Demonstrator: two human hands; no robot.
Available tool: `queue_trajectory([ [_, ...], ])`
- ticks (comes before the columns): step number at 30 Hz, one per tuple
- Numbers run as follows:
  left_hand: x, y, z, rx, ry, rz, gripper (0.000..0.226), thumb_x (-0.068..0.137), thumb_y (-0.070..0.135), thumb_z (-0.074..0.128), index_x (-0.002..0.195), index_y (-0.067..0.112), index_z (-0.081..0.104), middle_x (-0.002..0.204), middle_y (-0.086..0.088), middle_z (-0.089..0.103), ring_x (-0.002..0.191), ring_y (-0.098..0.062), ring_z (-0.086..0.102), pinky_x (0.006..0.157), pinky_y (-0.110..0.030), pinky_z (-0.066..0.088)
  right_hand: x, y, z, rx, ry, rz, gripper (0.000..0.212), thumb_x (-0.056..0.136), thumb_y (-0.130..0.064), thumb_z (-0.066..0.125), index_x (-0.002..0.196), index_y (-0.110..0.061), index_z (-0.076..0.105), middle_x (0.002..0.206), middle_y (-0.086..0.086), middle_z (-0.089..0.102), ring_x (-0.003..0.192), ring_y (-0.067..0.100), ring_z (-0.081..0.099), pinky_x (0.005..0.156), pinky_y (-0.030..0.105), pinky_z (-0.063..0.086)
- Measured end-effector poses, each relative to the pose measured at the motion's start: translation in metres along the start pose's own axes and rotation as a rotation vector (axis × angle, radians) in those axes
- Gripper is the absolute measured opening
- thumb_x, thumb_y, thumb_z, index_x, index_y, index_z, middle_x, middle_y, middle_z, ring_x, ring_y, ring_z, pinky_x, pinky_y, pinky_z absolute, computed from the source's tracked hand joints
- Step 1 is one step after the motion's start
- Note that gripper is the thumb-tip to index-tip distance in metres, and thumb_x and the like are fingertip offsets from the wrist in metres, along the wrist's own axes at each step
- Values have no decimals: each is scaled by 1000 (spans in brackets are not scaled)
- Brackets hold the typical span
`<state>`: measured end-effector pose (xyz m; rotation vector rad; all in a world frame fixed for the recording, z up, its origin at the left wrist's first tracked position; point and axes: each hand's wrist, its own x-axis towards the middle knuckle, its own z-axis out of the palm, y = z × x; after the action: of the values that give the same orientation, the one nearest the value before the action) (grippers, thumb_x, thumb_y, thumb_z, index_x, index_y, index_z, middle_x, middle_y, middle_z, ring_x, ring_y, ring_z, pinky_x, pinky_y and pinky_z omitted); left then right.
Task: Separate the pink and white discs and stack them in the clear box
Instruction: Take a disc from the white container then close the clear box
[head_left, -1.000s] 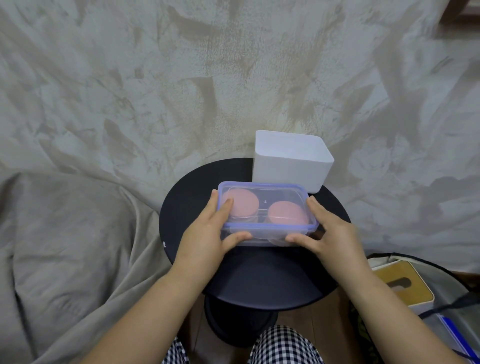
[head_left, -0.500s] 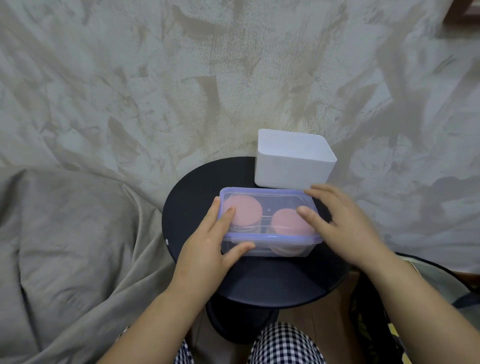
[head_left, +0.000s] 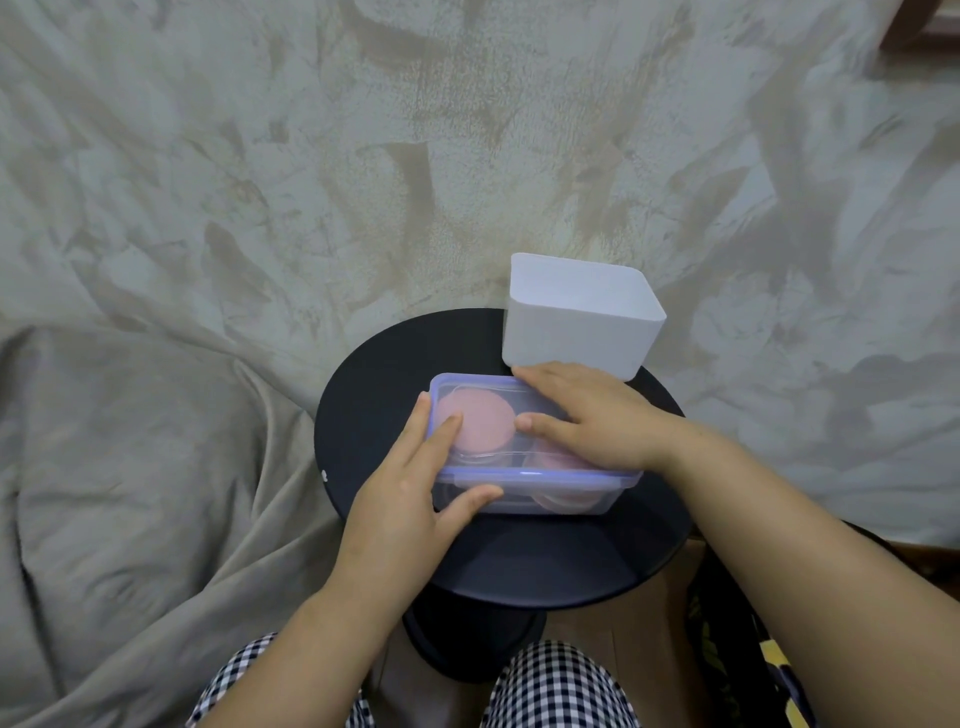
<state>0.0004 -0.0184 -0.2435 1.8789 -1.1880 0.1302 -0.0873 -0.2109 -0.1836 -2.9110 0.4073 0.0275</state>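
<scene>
Box (head_left: 545, 475) lies lidded under left hand (head_left: 400, 514) and right hand (head_left: 597, 421).

clear box (head_left: 524, 496): glossy see-through plastic
white bin (head_left: 579, 332): matt plastic
table (head_left: 545, 561): smooth, dark
blanket (head_left: 130, 467): soft cloth

You have a single view, from the camera worn on your head. It faces forward and steeply down over your forearms onto the round black table (head_left: 374, 431), which sits low in the middle, near enough for your left hand (head_left: 400, 499) and right hand (head_left: 597, 421) to reach it. Your checked trousers (head_left: 561, 691) lie at the bottom edge, right under the lens. The mottled wall (head_left: 467, 156) fills the upper half.
</scene>
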Motion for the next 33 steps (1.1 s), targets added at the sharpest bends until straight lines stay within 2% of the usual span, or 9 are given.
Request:
queue_trajectory([
  [5, 0, -2, 1, 0, 8, -4, 77, 70, 59, 55, 128, 8, 55, 142, -1, 32, 124, -9, 31, 92, 6, 15, 1, -2, -1, -8, 6, -1, 64, 91, -55, 33, 145, -23, 23, 149, -4, 31, 135, 14, 29, 110, 31, 20],
  [12, -2, 0, 1, 27, 14, -8, 75, 71, 58, 51, 127, 8, 56, 143, -9, 39, 121, -11, 35, 90, -6, 21, 0, -5, -2, 37, 25, 4, 57, 91, -53, 37, 141, -25, 30, 143, -4, 39, 129, 14, 35, 104, 29, 23],
  [15, -2, 0, 0, 18, 16, -12, 76, 71, 59, 51, 127, 9, 56, 143, -3, 35, 122, -8, 34, 91, -6, 21, -2, -6, -1, 51, 49, 8, 59, 91, -53, 38, 142, -24, 31, 144, -5, 38, 131, 14, 33, 106, 29, 22],
  [20, 2, -1, -1, 3, 10, -14, 80, 70, 64, 50, 131, 12, 52, 142, 6, 31, 125, 8, 24, 99, -4, 19, -21, 3, 4, 214, 377, 48, 55, 86, -54, 51, 133, -25, 48, 137, -8, 43, 130, 10, 32, 106, 21, 20],
  [24, 2, -6, -2, -65, 24, -18, 70, 69, 53, 69, 125, 13, 56, 127, 8, 33, 110, 12, 36, 93, 4, 24, -68, 10, 23, 463, 530, 223, 78, 65, -69, 64, 130, -28, 46, 129, -16, 42, 121, 5, 41, 101, 25, 35],
  [26, 3, -7, 0, -88, 48, -51, 67, 65, 38, 79, 124, 17, 54, 123, 9, 35, 110, 20, 33, 88, 6, 25, -85, 5, 32, 677, 501, 305, 90, 53, -63, 71, 131, -31, 41, 127, -18, 43, 113, -1, 48, 90, 17, 40],
  [28, 7, -8, 4, -95, 55, -65, 69, 63, 31, 82, 124, 18, 51, 122, 10, 36, 109, 24, 31, 84, 6, 27, -88, 2, 38, 794, 479, 309, 88, 46, -60, 73, 126, -39, 40, 123, -23, 43, 108, -6, 51, 81, 13, 45],
  [31, 20, -5, 9, -100, 28, -83, 72, 63, 33, 81, 125, 19, 49, 122, 11, 34, 103, 19, 35, 80, 6, 29, -79, 7, 42, 843, 535, 296, 68, 58, -41, 81, 114, -47, 42, 122, -18, 47, 106, -3, 55, 82, 17, 48],
  [33, 32, -2, 14, -102, 1, -99, 72, 65, 33, 81, 127, 19, 47, 123, 13, 33, 102, 13, 35, 79, 6, 30, -72, 17, 43, 844, 578, 335, 62, 66, -27, 80, 115, -41, 46, 124, -9, 50, 104, 0, 56, 80, 16, 48],
])
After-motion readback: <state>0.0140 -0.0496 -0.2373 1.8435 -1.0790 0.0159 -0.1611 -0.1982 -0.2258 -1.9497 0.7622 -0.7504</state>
